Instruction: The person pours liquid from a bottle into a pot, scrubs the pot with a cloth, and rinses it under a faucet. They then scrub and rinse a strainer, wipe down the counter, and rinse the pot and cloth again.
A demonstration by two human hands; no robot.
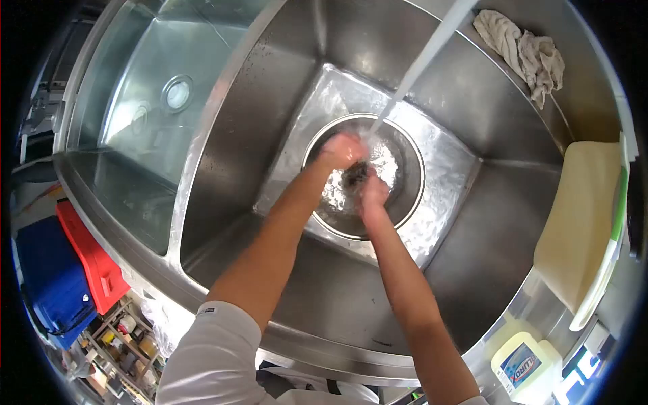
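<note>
A round metal bowl [405, 202] sits on the floor of a deep steel sink [445, 182], with water in it. A stream of water [422, 50] falls from the upper right into the bowl. My left hand [344, 150] is over the bowl's upper left part, fingers curled and blurred by motion and splashing. Just below and to the right, my right hand [373, 192] is also blurred. Between both hands is a dark scrubber-like thing [355, 174], too smeared to name surely; I cannot tell which hand grips it.
A second basin [182, 61] full of water adjoins at the left. A crumpled cloth [523, 54] lies at the upper right rim. Cutting boards [580, 216] and a labelled jug [523, 368] stand right. Blue [50, 270] and red [91, 260] bins are lower left.
</note>
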